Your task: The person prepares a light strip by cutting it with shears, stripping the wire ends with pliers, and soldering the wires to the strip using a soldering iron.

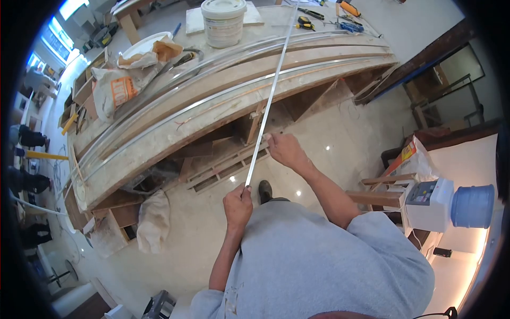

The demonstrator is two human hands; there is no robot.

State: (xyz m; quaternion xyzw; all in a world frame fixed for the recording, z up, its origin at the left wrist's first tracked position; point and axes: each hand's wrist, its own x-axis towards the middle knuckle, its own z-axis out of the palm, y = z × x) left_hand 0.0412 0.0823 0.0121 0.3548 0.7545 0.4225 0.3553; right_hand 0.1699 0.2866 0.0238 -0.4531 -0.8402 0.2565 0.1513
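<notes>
A long, narrow, silvery metal strip [274, 85] slants up from my waist and passes over the workbench [212, 118]. My left hand [237, 206] is closed around its lower end, thumb pointing up along it. Higher up, my right hand [287, 150] is closed with its fingertips at the strip's right edge; the exact grip is partly hidden. Several more metal strips [199, 105] lie lengthwise along the bench top. Below the bench, a slatted wooden frame [228, 171] rests on the floor in front of my shoe [265, 191].
On the bench stand a white bucket [223, 26], a torn bag [119, 90], and screwdrivers and pliers [305, 22]. A cloth sack [153, 222] sits by the bench's left foot. At right is a water dispenser [431, 204] with a blue bottle [472, 206]. People work far left.
</notes>
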